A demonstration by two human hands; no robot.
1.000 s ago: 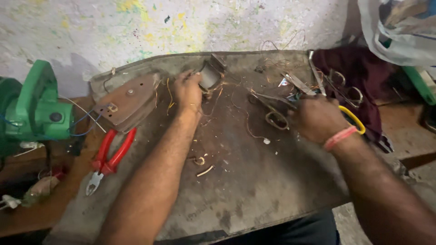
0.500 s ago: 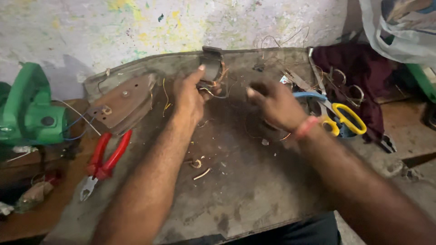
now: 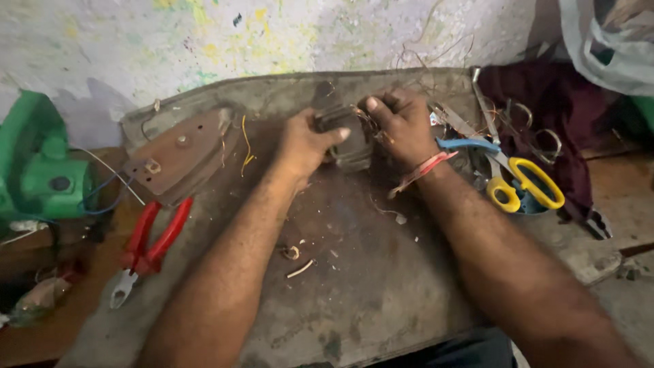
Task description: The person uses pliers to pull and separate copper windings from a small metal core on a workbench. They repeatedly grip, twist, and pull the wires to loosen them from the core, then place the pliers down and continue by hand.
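Nearest us on the worktop (image 3: 381, 300) lie bits of stripped wire (image 3: 297, 261), loose near the middle, well short of our hands; at the left edge the red-handled pliers (image 3: 146, 245) rest with their jaws toward us, where they were a second ago. Half a second back our right hand (image 3: 402, 126) was spread open in the air over the right side; now it has come across and closed on the small grey metal part (image 3: 344, 136), so both hands share the work rather than one. Our left hand (image 3: 303, 143) grips the part from the left, thumb laid across it; the right pinches it and its thin wires (image 3: 371, 123) from the other side. The part sits near the far edge, at the middle; its long axis seems to run from us toward the wall, though fingers hide much of it, and we cannot tell which end leads. The yellow-handled scissors (image 3: 524, 187) lie just right of our right wrist.
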